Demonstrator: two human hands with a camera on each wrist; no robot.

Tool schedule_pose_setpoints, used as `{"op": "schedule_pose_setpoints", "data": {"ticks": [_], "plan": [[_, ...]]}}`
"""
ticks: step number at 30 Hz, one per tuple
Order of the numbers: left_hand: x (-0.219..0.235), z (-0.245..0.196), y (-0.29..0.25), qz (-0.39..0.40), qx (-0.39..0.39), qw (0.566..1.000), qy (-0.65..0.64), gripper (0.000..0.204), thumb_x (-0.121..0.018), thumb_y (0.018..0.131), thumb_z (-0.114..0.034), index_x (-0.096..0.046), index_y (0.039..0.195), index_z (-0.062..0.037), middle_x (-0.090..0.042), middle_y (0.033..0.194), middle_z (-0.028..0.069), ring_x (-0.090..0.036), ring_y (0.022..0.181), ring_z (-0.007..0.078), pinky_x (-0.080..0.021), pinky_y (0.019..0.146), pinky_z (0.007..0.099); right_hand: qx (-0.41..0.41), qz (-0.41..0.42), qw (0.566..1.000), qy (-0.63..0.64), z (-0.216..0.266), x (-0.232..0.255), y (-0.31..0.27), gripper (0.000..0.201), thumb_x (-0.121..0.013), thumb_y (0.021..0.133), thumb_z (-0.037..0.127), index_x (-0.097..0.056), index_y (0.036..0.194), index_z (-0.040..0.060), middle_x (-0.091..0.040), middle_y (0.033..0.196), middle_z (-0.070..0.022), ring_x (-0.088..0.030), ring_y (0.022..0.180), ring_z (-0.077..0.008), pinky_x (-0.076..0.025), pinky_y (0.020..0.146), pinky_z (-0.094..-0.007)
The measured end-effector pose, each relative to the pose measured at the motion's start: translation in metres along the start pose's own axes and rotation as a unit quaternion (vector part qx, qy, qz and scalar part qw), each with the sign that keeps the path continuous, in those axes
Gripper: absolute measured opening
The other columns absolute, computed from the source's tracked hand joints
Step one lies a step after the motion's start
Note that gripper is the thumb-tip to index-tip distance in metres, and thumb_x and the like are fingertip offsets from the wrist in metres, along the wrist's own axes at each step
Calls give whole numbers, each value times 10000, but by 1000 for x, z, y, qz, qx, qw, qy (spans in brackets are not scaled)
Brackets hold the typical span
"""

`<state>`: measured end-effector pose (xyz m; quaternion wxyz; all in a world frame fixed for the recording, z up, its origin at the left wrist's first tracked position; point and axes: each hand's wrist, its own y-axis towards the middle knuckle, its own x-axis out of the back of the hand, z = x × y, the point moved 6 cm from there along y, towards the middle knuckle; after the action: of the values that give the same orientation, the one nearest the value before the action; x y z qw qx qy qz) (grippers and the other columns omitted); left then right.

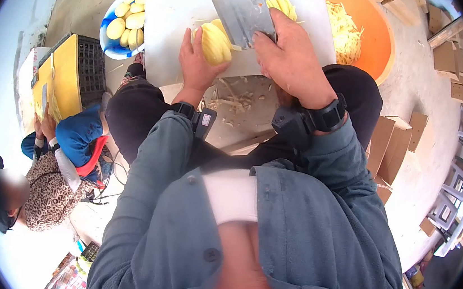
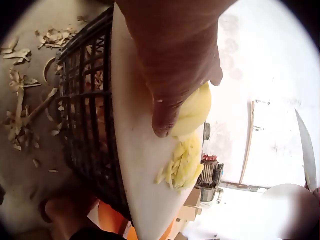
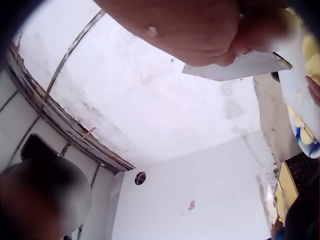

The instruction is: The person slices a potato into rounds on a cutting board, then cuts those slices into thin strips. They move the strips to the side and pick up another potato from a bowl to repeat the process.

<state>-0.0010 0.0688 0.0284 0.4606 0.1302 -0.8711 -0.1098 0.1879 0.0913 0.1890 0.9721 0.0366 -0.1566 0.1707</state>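
My left hand [image 1: 199,65] holds a sliced peeled potato [image 1: 215,44] on a white cutting board [image 1: 164,30], its thumb and fingers around the slices. My right hand [image 1: 296,64] grips a broad cleaver [image 1: 237,7] at the handle end. The blade stands just right of the slices in the head view. Beyond the right hand lies a small pile of potato strips [image 1: 282,6] on the board. From the left wrist, the thumb presses the side of the potato [image 2: 196,107], with cut strips [image 2: 182,165] close by. The cleaver's blade [image 3: 235,67] shows partly in the right wrist view.
A blue and white bowl [image 1: 106,45] of peeled potatoes [image 1: 135,20] stands left of the board. To the right, an orange basin [image 1: 384,47] holds potato strips [image 1: 342,35]. A black crate [image 2: 90,95] is under the board, with peelings [image 2: 22,110] on the floor. Another person [image 1: 51,199] sits at left.
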Motion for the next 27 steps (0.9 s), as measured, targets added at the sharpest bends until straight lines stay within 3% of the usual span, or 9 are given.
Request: {"op": "schedule_pose_setpoints", "data": {"ticks": [5, 12, 14, 18, 21, 23, 27], "plan": [[-8, 2, 9, 30, -21, 999, -2, 1040, -871, 544, -337, -358, 1422, -121, -332, 1459, 194, -352, 1309, 378, -295, 1066, 473, -27, -21, 999, 16, -6, 12, 1, 275, -500, 904, 88, -522, 1151, -33, -527, 643, -34, -490, 499, -90, -424, 479, -256], [-13, 15, 19, 56, -40, 998, -9, 960, -838, 555, -295, -405, 1396, -128, -353, 1439, 197, -368, 1287, 381, -303, 1065, 474, -61, -27, 998, -15, -20, 19, 2, 288, -506, 905, 87, -512, 1165, -38, -529, 639, -39, -498, 504, -91, -428, 479, -253], [-13, 19, 23, 60, -58, 996, -10, 939, -827, 552, -274, -422, 1386, -128, -354, 1436, 198, -370, 1281, 383, -304, 1068, 473, -14, -47, 998, -34, -16, 21, 3, 261, -532, 831, 93, -528, 1017, -90, -590, 859, -317, -567, 830, -482, -461, 738, -471], [-12, 20, 26, 75, -62, 995, -11, 942, -829, 553, -278, -423, 1388, -122, -354, 1434, 201, -364, 1283, 384, -300, 1075, 469, 2, -45, 998, -32, -16, 20, 5, 241, -525, 831, 87, -526, 996, -88, -584, 832, -311, -564, 816, -481, -457, 732, -475], [-8, 18, 27, 81, -61, 995, -11, 970, -848, 550, -304, -413, 1399, -127, -352, 1441, 195, -349, 1298, 379, -291, 1077, 468, -31, -35, 998, -41, -20, 16, 5, 217, -518, 836, 76, -523, 973, -92, -586, 828, -309, -564, 819, -482, -456, 734, -484], [-2, 10, 30, 60, -67, 996, -3, 977, -850, 564, -406, -421, 1398, -133, -352, 1450, 175, -332, 1323, 359, -257, 1085, 478, 34, -64, 985, -156, -18, 14, 6, 191, -509, 841, 62, -521, 949, -95, -592, 832, -310, -569, 827, -481, -460, 734, -490], [-1, -10, 45, 68, -117, 989, 62, 968, -818, 583, -516, -436, 1391, -145, -361, 1455, 143, -329, 1340, 328, -223, 1085, 502, 25, -62, 986, -151, -30, 6, 7, 179, -506, 839, 48, -524, 941, -97, -598, 841, -313, -575, 838, -480, -466, 742, -493]]}}
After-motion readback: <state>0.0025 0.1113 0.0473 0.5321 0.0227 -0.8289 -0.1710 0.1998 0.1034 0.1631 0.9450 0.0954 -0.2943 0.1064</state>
